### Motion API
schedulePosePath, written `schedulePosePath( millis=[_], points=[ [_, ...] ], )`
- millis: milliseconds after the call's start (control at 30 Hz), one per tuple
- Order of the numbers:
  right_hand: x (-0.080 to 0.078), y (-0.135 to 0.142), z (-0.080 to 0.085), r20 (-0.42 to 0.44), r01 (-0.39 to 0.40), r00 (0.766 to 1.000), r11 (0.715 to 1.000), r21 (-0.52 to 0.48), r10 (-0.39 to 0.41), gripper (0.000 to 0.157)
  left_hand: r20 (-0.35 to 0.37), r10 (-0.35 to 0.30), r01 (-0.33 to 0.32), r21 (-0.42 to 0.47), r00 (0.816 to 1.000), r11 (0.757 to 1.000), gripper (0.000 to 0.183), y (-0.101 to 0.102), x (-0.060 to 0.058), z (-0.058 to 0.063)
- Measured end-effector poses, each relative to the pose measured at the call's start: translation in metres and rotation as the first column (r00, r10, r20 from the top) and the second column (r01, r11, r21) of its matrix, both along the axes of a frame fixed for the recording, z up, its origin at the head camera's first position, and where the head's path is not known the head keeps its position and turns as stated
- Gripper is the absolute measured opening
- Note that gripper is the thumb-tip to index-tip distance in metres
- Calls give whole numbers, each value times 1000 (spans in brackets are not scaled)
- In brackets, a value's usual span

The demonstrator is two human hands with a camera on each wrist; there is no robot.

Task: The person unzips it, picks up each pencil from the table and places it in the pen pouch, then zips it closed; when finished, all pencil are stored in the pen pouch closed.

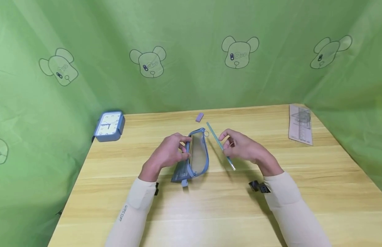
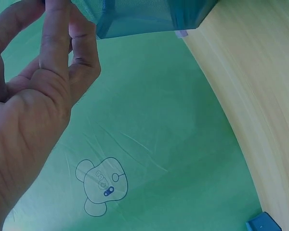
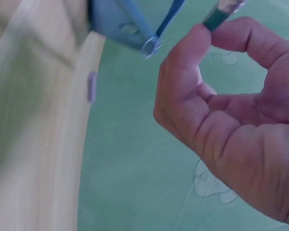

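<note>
A blue mesh pencil case [image 1: 181,171] stands unzipped on the table, its mouth gaping upward and to the right. My left hand [image 1: 170,151] pinches its left rim between thumb and fingers. In the left wrist view, the case's mesh side [image 2: 139,19] shows beyond the fingertips. To the right of the case, my right hand [image 1: 241,147] holds a slim green-blue pencil [image 1: 213,133] slantwise above the table, its metal-and-white end toward me. The right wrist view shows thumb and forefinger pinching the pencil [image 3: 216,20], with the case's zip ring [image 3: 151,46] close by.
A small purple eraser [image 1: 199,117] lies just behind the case. At the back left stands a blue alarm clock [image 1: 109,125]. A packet of clear rulers and a set square [image 1: 300,125] lies at the far right. Green curtain [image 1: 191,85] surrounds the table's back and sides.
</note>
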State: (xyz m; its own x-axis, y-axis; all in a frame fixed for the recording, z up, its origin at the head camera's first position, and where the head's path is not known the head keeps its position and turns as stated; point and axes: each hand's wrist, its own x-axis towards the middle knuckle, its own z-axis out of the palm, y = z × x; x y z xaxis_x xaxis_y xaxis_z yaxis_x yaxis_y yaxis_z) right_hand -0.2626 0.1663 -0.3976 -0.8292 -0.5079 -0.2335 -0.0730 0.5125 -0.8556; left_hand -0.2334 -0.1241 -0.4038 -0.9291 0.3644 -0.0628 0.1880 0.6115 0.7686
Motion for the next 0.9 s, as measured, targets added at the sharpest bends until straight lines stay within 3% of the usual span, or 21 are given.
schedulePosePath(
  millis=[133, 267, 767, 900],
  points=[
    [6, -8, 3, 14, -88, 996, 995, -47, 88, 45, -2, 8, -8, 3, 1000, 1000, 62, 0, 1, 0],
    [10, -16, 0, 46, -119, 991, 991, -68, 122, 40, 3, 13, -13, 0, 1000, 1000, 63, 1, 2, 1],
    [12, -23, -6, 38, -158, 986, 985, -64, 161, 16, 10, 19, -19, 3, 1000, 1000, 62, 5, 2, 2],
    [8, -28, -16, 21, -115, 993, 991, -72, 117, 11, 10, 3, -3, 6, 1000, 1000, 64, 9, 3, 1]
  ],
)
